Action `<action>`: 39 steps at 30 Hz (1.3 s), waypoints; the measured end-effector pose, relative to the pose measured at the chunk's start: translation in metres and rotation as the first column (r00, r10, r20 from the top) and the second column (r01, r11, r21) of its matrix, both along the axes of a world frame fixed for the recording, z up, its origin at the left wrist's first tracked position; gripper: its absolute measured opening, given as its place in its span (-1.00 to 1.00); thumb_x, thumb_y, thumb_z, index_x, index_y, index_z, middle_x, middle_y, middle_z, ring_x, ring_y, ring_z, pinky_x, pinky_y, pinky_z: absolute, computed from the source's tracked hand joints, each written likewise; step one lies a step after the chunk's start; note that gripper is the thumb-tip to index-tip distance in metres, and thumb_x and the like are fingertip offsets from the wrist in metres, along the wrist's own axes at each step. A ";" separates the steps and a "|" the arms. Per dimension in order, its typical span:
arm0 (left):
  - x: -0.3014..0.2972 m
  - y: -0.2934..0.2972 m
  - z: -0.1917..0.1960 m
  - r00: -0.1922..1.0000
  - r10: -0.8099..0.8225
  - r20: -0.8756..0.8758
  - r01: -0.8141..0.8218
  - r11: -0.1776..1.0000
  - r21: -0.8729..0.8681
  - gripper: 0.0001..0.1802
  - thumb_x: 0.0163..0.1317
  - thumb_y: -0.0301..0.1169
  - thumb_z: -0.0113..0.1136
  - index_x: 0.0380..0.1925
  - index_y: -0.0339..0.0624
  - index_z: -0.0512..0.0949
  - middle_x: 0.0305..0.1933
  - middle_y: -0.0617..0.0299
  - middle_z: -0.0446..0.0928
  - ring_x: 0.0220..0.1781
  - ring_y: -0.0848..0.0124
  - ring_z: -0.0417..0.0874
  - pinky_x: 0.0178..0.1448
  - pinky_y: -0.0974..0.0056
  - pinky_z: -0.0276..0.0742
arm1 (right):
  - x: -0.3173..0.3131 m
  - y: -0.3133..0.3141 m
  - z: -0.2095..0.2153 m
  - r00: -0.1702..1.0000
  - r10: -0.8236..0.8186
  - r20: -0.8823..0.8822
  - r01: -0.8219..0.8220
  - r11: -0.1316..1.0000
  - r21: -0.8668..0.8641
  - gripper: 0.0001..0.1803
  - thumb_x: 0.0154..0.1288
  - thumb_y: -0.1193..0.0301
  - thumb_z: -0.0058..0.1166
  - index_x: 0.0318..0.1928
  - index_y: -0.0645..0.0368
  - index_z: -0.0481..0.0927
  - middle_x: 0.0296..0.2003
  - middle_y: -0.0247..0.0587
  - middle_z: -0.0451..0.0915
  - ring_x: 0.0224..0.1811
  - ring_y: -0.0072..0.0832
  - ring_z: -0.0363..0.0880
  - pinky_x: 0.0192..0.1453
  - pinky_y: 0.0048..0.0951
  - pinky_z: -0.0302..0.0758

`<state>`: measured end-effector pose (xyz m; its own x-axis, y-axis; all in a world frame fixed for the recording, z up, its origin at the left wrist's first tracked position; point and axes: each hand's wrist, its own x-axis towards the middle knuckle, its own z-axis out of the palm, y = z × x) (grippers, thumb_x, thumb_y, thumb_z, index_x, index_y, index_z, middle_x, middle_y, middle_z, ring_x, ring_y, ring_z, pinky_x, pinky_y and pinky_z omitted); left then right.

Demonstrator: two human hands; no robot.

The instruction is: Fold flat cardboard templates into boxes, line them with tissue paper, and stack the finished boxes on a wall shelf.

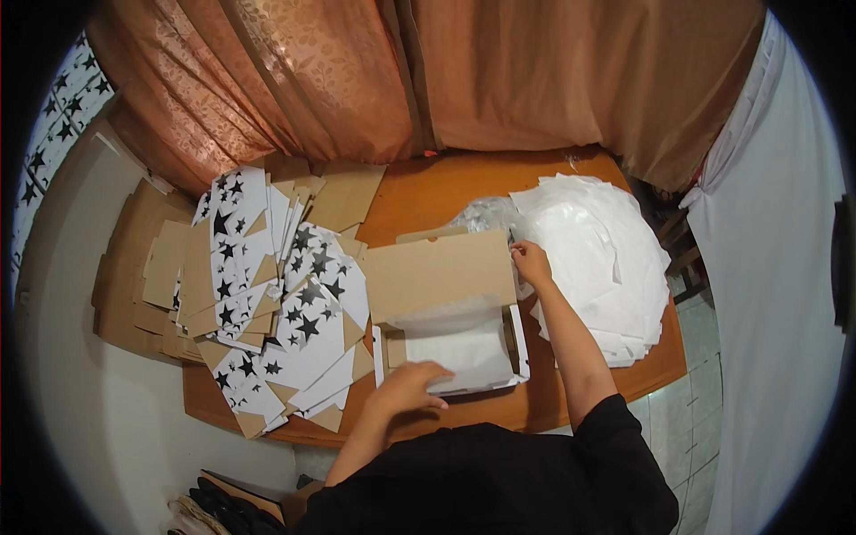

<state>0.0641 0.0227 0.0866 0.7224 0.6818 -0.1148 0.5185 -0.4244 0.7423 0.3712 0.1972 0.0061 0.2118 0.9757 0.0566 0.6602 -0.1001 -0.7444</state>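
A cardboard box (526, 352) with a white outside and brown inside stands on the table before me, its brown lid (437, 272) raised and tilted away. White tissue paper (455, 343) lines the inside and rises against the lid's lower edge. My left hand (412, 389) reaches over the box's near left corner, fingers stretched out and apart over the near wall. At the lid's far right corner is my right hand (532, 263), its fingers pinched on the lid's edge. Clear plastic (486, 214) lies crumpled behind the lid.
A wide pile of white tissue sheets (593, 267) covers the table's right end. Flat box blanks with black stars (308, 294) are heaped on the left, beside plain brown cardboard (165, 267). Orange curtains (312, 80) hang behind the wooden table (401, 196).
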 end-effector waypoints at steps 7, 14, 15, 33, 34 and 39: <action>0.001 0.000 -0.007 0.990 0.138 -0.006 -0.135 0.959 -0.248 -0.80 0.11 -0.33 0.20 -0.32 -0.19 0.61 -0.38 0.09 0.60 -0.29 0.16 0.61 -0.16 0.21 0.48 | -0.015 0.027 -0.021 0.984 0.064 0.167 -0.011 0.953 -0.304 -0.63 0.17 0.23 -0.03 -0.07 0.14 0.54 -0.08 0.02 0.56 -0.02 -0.07 0.52 0.01 -0.12 0.45; 0.007 0.016 0.005 0.986 0.165 0.025 -0.167 0.979 0.114 -0.88 0.08 -0.33 0.19 -0.43 -0.11 0.61 -0.41 0.20 0.60 -0.31 0.20 0.59 -0.18 0.19 0.42 | -0.016 0.006 -0.028 0.969 0.098 0.226 -0.063 0.986 -0.157 -0.65 0.24 0.25 -0.12 -0.01 0.13 0.43 -0.17 0.10 0.57 -0.08 0.00 0.53 -0.04 -0.05 0.44; 0.008 0.015 0.007 0.982 0.191 0.009 -0.189 0.967 0.173 -0.88 0.08 -0.32 0.19 -0.44 -0.08 0.61 -0.40 0.23 0.60 -0.28 0.24 0.59 -0.14 0.20 0.39 | -0.016 0.002 -0.026 0.969 0.096 0.229 -0.060 0.986 -0.159 -0.65 0.24 0.25 -0.12 -0.01 0.13 0.43 -0.17 0.10 0.57 -0.08 0.00 0.53 -0.04 -0.05 0.44; 0.018 0.004 0.014 0.970 0.244 0.006 -0.234 0.923 0.306 -0.84 0.05 -0.22 0.25 -0.50 -0.03 0.59 -0.42 0.32 0.56 -0.23 0.34 0.53 0.05 0.14 0.24 | 0.000 -0.046 0.023 0.983 -0.176 -0.046 0.180 0.909 0.375 -0.79 -0.01 0.38 0.26 -0.52 0.22 0.51 -0.53 -0.15 0.51 -0.49 -0.29 0.50 -0.39 -0.34 0.41; 0.018 0.005 0.012 0.970 0.243 0.007 -0.233 0.923 0.305 -0.84 0.05 -0.22 0.25 -0.50 -0.03 0.59 -0.42 0.32 0.56 -0.23 0.34 0.53 0.05 0.14 0.24 | -0.001 -0.047 0.026 0.984 -0.145 -0.107 0.179 0.851 0.493 -0.80 0.01 0.41 0.22 -0.54 0.23 0.47 -0.56 -0.19 0.49 -0.52 -0.36 0.48 -0.42 -0.37 0.39; 0.024 0.013 0.001 0.932 0.356 0.065 -0.343 0.809 0.478 -0.92 0.08 -0.30 0.23 -0.45 0.00 0.60 -0.36 0.33 0.49 -0.15 0.35 0.50 0.23 -0.07 0.11 | -0.018 -0.084 0.050 0.797 0.081 -0.599 0.157 0.929 0.334 -0.94 0.11 0.55 -0.06 -0.45 0.19 0.35 -0.57 -0.34 0.41 -0.55 -0.64 0.35 -0.51 -0.55 0.28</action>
